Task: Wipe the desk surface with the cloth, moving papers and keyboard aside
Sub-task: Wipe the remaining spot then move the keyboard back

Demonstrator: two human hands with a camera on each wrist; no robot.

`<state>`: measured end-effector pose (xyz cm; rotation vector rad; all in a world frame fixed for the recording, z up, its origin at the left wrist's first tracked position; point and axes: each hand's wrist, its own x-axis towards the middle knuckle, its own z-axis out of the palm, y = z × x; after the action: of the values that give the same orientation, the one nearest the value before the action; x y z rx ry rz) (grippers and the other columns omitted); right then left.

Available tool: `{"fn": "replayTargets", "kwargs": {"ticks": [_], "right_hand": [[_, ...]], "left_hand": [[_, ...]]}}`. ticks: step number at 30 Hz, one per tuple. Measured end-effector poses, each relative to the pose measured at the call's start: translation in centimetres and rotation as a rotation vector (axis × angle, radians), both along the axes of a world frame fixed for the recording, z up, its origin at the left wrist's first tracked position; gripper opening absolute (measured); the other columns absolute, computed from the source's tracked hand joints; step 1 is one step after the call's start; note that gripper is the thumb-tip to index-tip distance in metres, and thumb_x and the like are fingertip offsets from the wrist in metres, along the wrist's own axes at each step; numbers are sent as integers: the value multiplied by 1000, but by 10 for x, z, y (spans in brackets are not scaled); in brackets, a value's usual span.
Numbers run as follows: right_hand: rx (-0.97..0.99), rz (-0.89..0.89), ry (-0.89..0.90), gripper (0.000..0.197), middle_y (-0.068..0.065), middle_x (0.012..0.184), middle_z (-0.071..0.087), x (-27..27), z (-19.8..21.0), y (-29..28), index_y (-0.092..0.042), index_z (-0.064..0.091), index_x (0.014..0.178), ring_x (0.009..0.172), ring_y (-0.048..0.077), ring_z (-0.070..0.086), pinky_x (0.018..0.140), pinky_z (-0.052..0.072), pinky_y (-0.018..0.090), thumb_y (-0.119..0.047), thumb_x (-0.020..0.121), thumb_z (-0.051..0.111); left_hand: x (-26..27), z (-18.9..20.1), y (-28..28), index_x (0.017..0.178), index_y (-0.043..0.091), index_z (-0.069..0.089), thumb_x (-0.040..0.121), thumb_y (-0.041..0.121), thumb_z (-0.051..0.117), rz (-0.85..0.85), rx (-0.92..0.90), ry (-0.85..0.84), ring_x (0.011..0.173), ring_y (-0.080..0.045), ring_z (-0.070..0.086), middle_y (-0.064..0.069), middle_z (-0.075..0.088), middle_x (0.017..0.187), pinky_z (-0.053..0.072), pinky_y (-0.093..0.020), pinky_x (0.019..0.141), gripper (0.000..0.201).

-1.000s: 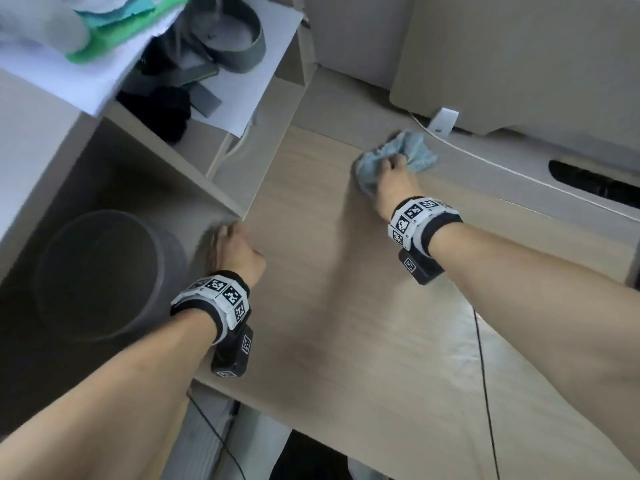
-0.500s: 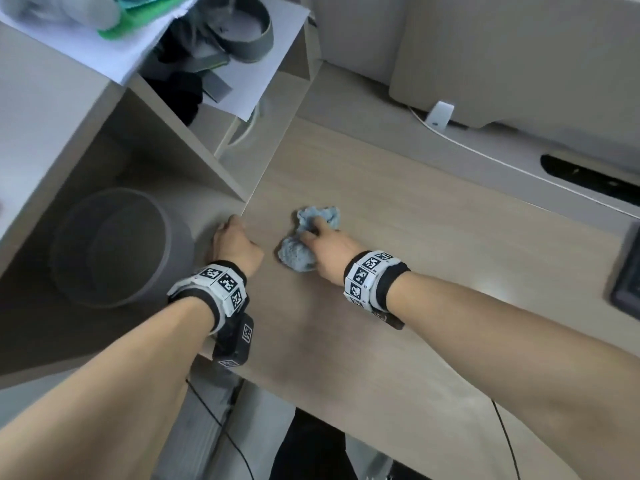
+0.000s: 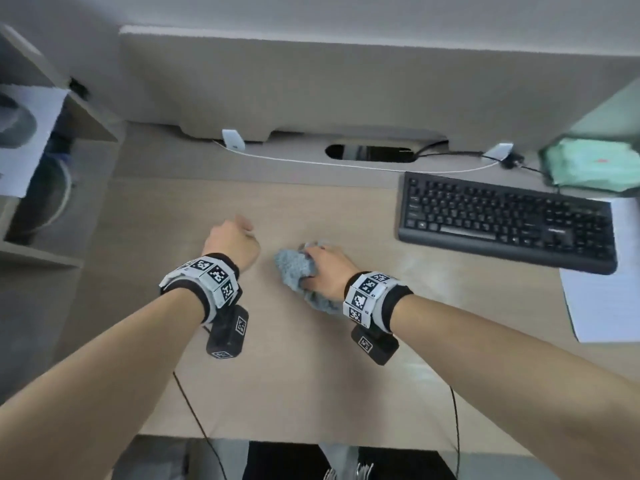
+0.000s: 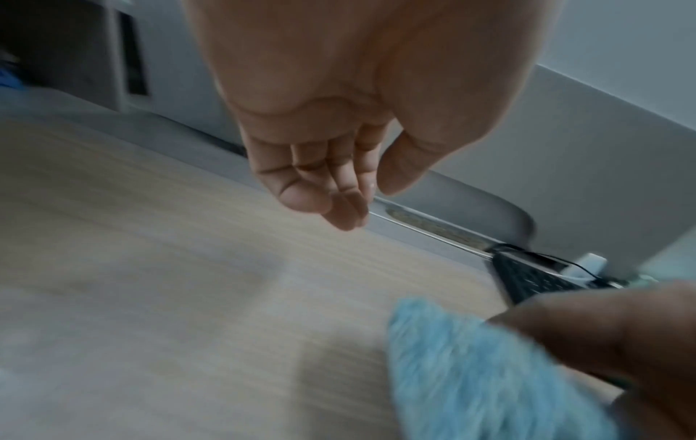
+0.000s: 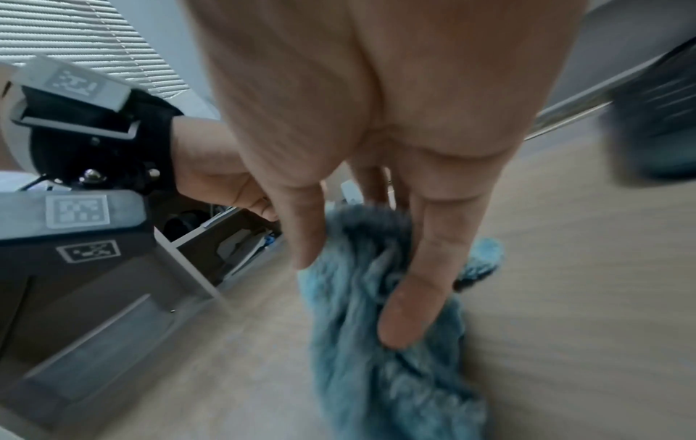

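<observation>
The right hand (image 3: 323, 268) grip is clamped on the bunched cloth (image 3: 294, 268), pressed to the counter (image 3: 311, 393). Left hand (image 3: 230, 242) is relaxed, empty. Cloth judged soft, light; best held bunched. Keyboard (image 3: 505, 220) is well right.

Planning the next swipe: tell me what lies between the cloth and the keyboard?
Only bare desk. In the head view nothing lies between the cloth under the right hand and the keyboard.
</observation>
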<state>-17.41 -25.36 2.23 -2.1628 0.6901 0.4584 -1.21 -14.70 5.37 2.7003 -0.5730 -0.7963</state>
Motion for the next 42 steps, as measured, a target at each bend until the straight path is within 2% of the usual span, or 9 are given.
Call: {"fn": "replayTargets", "kwargs": {"ticks": [4, 7, 14, 20, 25, 28, 33, 38, 42], "right_hand": [[33, -6, 74, 49, 7, 118, 65, -78, -1, -50, -17, 55, 122, 106, 29, 61, 88, 49, 33, -36, 80, 73], [-12, -106, 72, 61, 6, 128, 63, -130, 0, -88, -16, 53, 130, 113, 28, 59, 94, 46, 34, -53, 82, 67], [-135, -821, 29, 51, 10, 128, 59, -244, -3, -210, -11, 54, 128, 118, 29, 56, 98, 44, 37, -46, 91, 59], [-363, -1163, 133, 63, 18, 139, 46, -308, -24, -290, -4, 48, 132, 130, 37, 43, 106, 37, 45, -47, 87, 60], [-376, -1272, 226, 72, 17, 143, 41, -326, -34, -323, -4, 40, 139, 132, 35, 36, 107, 35, 50, -51, 87, 59], [-333, -1316, 257, 72, 17, 140, 45, -329, -39, -335, -4, 42, 137, 130, 37, 41, 107, 36, 50, -55, 88, 56], [-292, -1376, 291, 72, 17, 137, 46, -327, -39, -344, -6, 43, 133, 127, 38, 45, 103, 39, 51, -60, 87, 53], [-340, -1331, 340, 77, 16, 139, 41, -311, -23, -331, -3, 46, 133, 131, 35, 38, 103, 34, 51, -65, 87, 50], [-321, -1279, 327, 80, 18, 139, 40, -285, -11, -312, -1, 46, 133, 129, 37, 40, 103, 35, 50, -66, 87, 48]], "left_hand": [[-60, -8, -75, 104, 18, 62, 88, 13, 50, -143, -41, 60, 94, -33, 60, -13, 65, 106, 46, -30, 81, 20], [-100, -16, -119, 102, 20, 61, 90, 18, 51, -222, -10, 108, 90, -28, 58, -6, 61, 102, 45, -29, 80, 15], [-155, -39, -207, 127, 4, 55, 91, 25, 58, -170, -22, 241, 112, -38, 58, -18, 60, 126, 48, -43, 99, 42], [-155, -49, -249, 108, -7, 64, 92, 33, 53, -80, -45, 299, 105, -44, 60, -28, 64, 114, 50, -49, 96, 44], [-148, -66, -266, 102, 6, 68, 74, 52, 58, 54, -107, 437, 105, -34, 64, -14, 70, 112, 50, -52, 97, 55], [-155, -64, -275, 95, 13, 66, 85, 40, 62, 124, -146, 500, 99, -27, 65, -9, 70, 109, 54, -46, 92, 29], [-163, -63, -285, 97, 13, 63, 89, 34, 62, 191, -179, 556, 77, -17, 61, -5, 67, 97, 46, -29, 61, 22], [-143, -56, -269, 123, 12, 61, 63, 57, 66, 181, -121, 569, 104, -28, 63, -8, 67, 117, 48, -42, 96, 76], [-91, -79, -246, 118, 13, 64, 43, 67, 64, 173, -102, 482, 102, -31, 65, -8, 70, 112, 48, -47, 99, 93]]}}
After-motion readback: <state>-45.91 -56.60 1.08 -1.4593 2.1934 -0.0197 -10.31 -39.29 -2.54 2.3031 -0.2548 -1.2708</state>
